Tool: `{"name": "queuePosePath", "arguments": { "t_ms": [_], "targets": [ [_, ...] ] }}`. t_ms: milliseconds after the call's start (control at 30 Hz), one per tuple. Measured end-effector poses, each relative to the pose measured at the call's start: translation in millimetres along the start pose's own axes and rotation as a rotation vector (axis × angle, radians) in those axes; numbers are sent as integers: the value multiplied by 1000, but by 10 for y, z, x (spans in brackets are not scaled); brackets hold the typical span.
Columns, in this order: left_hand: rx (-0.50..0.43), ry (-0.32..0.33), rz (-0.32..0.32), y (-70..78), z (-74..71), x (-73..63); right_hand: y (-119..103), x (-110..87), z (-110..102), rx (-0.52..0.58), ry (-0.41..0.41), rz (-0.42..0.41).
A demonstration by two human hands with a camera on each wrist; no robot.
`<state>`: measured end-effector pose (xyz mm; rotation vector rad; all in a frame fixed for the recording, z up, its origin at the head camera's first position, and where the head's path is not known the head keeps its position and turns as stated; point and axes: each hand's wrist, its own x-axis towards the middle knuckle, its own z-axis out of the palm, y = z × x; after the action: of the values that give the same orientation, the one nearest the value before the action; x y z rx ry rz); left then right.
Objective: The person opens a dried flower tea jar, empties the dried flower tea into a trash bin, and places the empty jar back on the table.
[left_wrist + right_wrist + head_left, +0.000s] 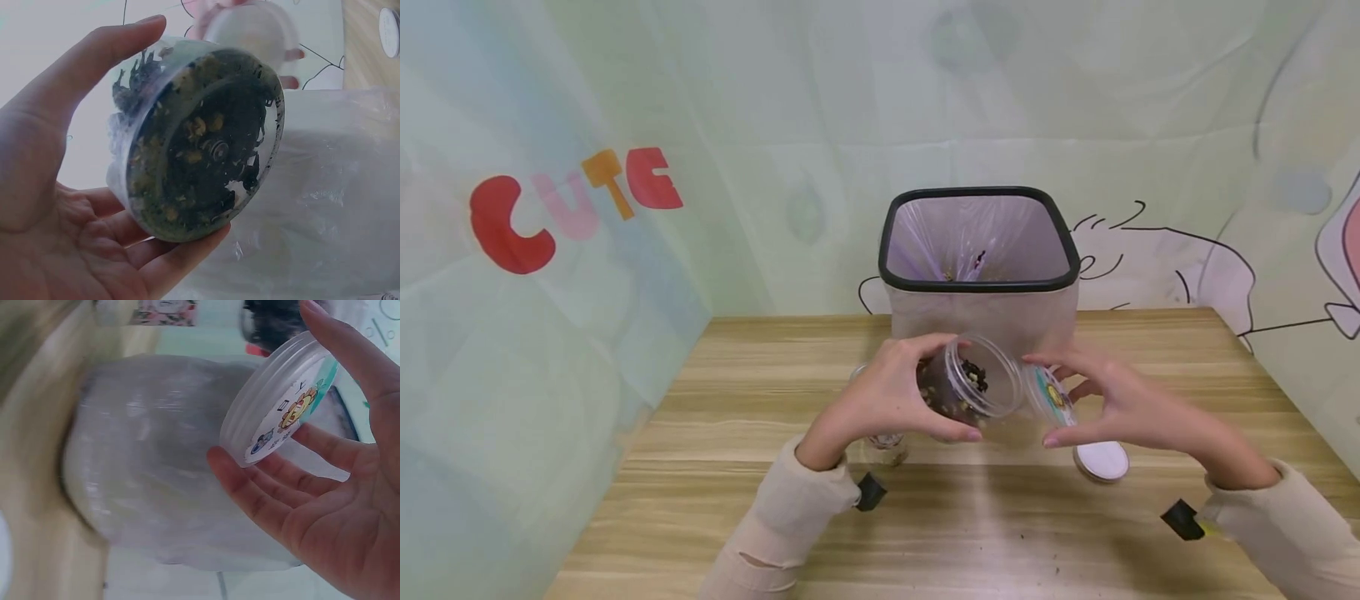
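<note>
My left hand grips a clear plastic jar round its side, thumb on one side and fingers on the other. The jar is tilted, its open mouth facing right toward the other hand. Dark dried bits mixed with yellowish pieces lie inside and show through the bottom in the left wrist view. My right hand holds the round lid between thumb and fingers, just right of the jar's mouth and apart from it. A cartoon sticker covers the lid's top.
Behind the hands stands a pale bin with a black rim and a plastic liner, a few scraps inside. A white round disc lies on the wooden table at right. Partly hidden behind the left hand is another clear container.
</note>
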<state>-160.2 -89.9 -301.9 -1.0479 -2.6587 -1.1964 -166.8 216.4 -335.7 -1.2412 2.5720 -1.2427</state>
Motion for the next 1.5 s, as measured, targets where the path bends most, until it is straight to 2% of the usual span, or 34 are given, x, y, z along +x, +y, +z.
{"name": "queuePosePath", "arguments": {
  "t_ms": [200, 333, 500, 1100, 1333, 1500],
  "targets": [
    [-8, 0, -1, -6, -10, -19, 227, -65, 270, -135, -42, 87],
    [2, 1, -8, -6, -13, -25, 379, -105, 451, -206, -70, 98],
    [7, 8, -7, -8, -16, -30, 523, -141, 584, -221, -75, 91],
    [-11, 10, 16, -17, -10, -40, 764, -256, 745, -361, -68, -52],
    [-3, 12, 9, -18, -18, -53, 763, -243, 774, -380, -84, -27],
    [6, 8, 1, -14, -24, -58, 775, -251, 786, -392, -88, -50]
  ]
}}
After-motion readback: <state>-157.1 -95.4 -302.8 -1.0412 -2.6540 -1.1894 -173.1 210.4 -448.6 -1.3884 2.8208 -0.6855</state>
